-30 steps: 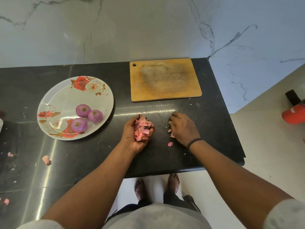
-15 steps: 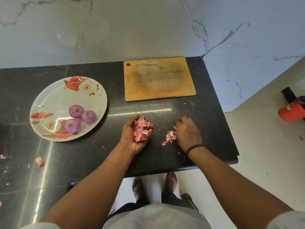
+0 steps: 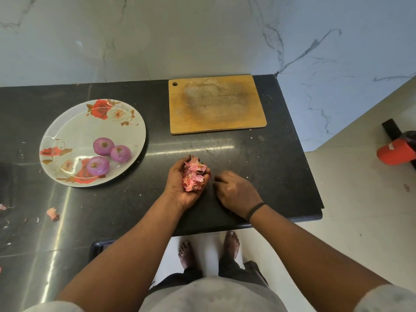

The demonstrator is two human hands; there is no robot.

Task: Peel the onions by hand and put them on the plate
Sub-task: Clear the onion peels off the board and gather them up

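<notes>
three onions (image 3: 104,145), one plate (image 3: 74,124), one board (image 3: 216,104)

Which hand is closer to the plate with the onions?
The left hand. It cups onion peels just right of the plate, apart from it. The right hand rests farther right on the counter.

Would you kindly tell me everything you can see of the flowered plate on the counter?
The plate is round and shallow, white with a glossy finish, printed with red roses and brown leaves near its rim. It lies flat on the dark counter, to the left of the wooden cutting board and apart from it. Three peeled purple onions sit clustered in its right half, toward the near side. Neither hand touches it.
</notes>
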